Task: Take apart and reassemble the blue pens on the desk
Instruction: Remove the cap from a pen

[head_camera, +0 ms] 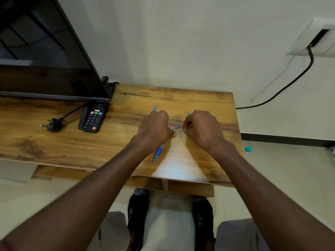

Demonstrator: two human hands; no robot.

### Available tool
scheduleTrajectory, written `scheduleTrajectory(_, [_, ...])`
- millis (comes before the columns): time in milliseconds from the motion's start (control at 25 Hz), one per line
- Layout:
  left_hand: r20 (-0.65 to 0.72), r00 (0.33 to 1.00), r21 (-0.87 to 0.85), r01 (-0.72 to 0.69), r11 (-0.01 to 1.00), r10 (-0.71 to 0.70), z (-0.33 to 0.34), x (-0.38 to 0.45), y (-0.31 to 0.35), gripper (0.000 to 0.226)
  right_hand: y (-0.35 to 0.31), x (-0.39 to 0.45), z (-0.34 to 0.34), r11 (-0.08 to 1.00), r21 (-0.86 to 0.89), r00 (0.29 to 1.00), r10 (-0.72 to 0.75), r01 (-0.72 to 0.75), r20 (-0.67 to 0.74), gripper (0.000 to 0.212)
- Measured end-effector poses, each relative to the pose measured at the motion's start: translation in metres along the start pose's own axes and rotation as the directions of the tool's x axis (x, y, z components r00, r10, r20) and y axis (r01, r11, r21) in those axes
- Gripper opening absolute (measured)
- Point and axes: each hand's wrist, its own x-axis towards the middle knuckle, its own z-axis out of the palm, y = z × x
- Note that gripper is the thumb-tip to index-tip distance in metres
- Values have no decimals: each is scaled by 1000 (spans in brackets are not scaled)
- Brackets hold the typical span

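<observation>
On the wooden desk (199, 160), my left hand (154, 127) grips a blue pen (159, 151) by its upper part. The pen's grip and tip point toward me, and its open top end shows beside my thumb. The end of a second blue pen (154, 108) sticks out beyond my left knuckles. A small blue pen piece (177, 127) lies on the desk between my hands. My right hand (201, 127) is curled with its fingertips pinched together. A thin blue pen part (188, 113) pokes out behind it, and the rest of that part is hidden.
A dark screen (54, 69) stands at the back left, with a black remote (93, 116) and a loose plug (52, 124) in front of it. A black cable (282, 89) runs from a wall socket (315, 38). A teal cap (248, 149) lies on the floor to the right.
</observation>
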Motion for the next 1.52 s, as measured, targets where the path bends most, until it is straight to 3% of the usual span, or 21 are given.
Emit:
scheduleTrajectory(280, [31,999,-107,-7,994,11,-11,-3,0,33,3,0,1,1000,6,1000,-4,4,13,10])
scheduleTrajectory(440, [38,999,-211,4,977,4,-19,-1,-4,33,4,2,-3,979,202,998,44,-36,-34,8])
scheduleTrajectory(600, [56,998,-294,-17,956,35,-26,0,-5,32,-4,6,-16,740,662,987,162,-121,0,7])
scheduleTrajectory(720, [67,995,-339,-51,939,78,-29,-1,-3,30,-3,5,-21,580,794,979,185,-182,89,14])
scheduleTrajectory(1040, [-84,984,-436,-179,882,158,-29,0,-1,25,3,7,-25,543,833,990,139,-109,39,18])
scheduleTrajectory(1520, [-116,978,-390,-203,898,170,-25,1,-2,24,3,6,-22,630,775,988,142,-50,-51,28])
